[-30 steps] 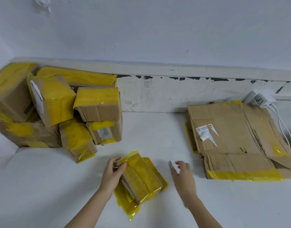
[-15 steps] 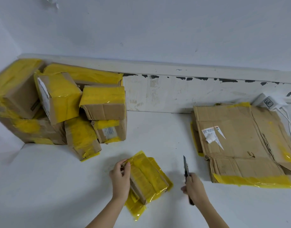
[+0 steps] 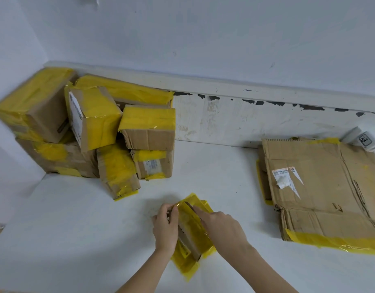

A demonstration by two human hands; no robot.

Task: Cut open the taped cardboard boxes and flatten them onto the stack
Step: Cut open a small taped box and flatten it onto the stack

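A small cardboard box (image 3: 191,231) wrapped in yellow tape lies on the white surface in front of me. My left hand (image 3: 166,227) grips its left side. My right hand (image 3: 221,228) holds a utility knife (image 3: 191,207), with the forefinger laid along it and the blade tip on the box's far top. Most of the knife is hidden under the hand. A stack of flattened cardboard (image 3: 322,187) lies to the right.
A pile of several taped boxes (image 3: 93,132) fills the back left corner against the wall. A white power adapter (image 3: 362,140) sits behind the flattened stack. White surface (image 3: 76,240) spreads between pile and stack.
My right hand picked up the knife from the surface and brought it left onto the top of the small box. My left hand kept its hold on the box.
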